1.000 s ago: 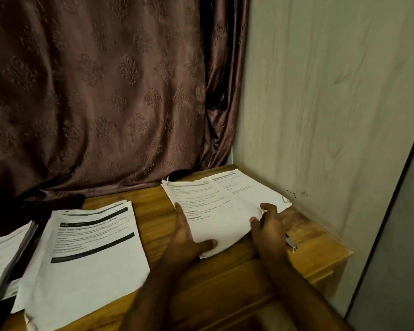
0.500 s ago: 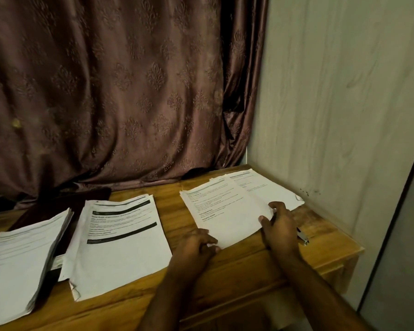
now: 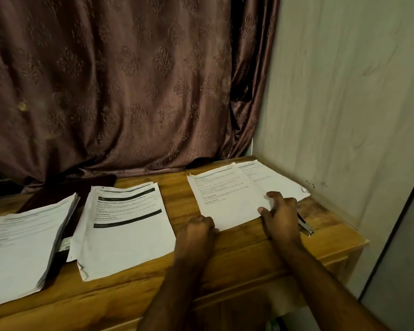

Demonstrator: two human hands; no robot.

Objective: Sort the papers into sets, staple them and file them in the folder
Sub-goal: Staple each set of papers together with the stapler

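Papers (image 3: 227, 197) were handled at right of frame.
Left hand (image 3: 198, 229) was fisted, empty; right hand (image 3: 281, 211) pinched a sheet's edge, which could be torn.

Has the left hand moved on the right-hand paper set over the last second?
Yes. The left hand has drawn back off the paper set toward the table's near edge, its fingers now curled at the sheet's near corner.

The stapler (image 3: 305, 225) peeks out from behind the right hand (image 3: 279, 211), mostly covered. The dark folder (image 3: 55, 197) hides under the left paper stack (image 3: 22, 247), itself cut by the frame edge; print everywhere is unreadable
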